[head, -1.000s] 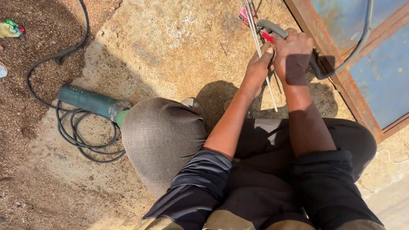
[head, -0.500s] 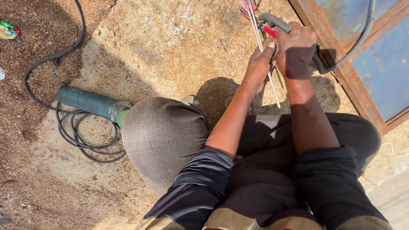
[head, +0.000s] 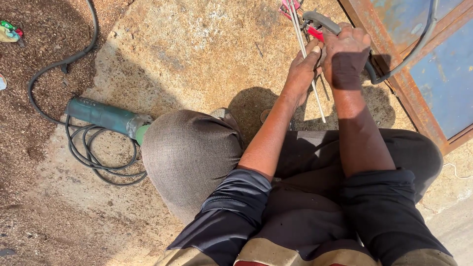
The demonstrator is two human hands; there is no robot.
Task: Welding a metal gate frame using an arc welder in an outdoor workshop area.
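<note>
My left hand (head: pixel 301 70) pinches a thin welding rod (head: pixel 308 69), one of several thin grey rods lying on the concrete. My right hand (head: pixel 346 55) is closed around the handle of a welding electrode holder (head: pixel 320 22) with grey and red jaws, from which a black cable (head: pixel 416 47) runs off to the upper right. Both hands sit close together near the top of the view, beyond my bent knees. The rod's upper end lies by the holder's jaws; whether it is clamped I cannot tell.
A teal angle grinder (head: pixel 106 116) lies on the ground at left with its black cord (head: pixel 98 157) coiled beside it. A rusty metal frame with blue panels (head: pixel 433 74) rests at the upper right. Small coloured scraps (head: pixel 10 32) lie at the far left.
The view has shifted a little. Both hands stay together at the holder, with the left fingers sliding along the rod toward the jaws.
</note>
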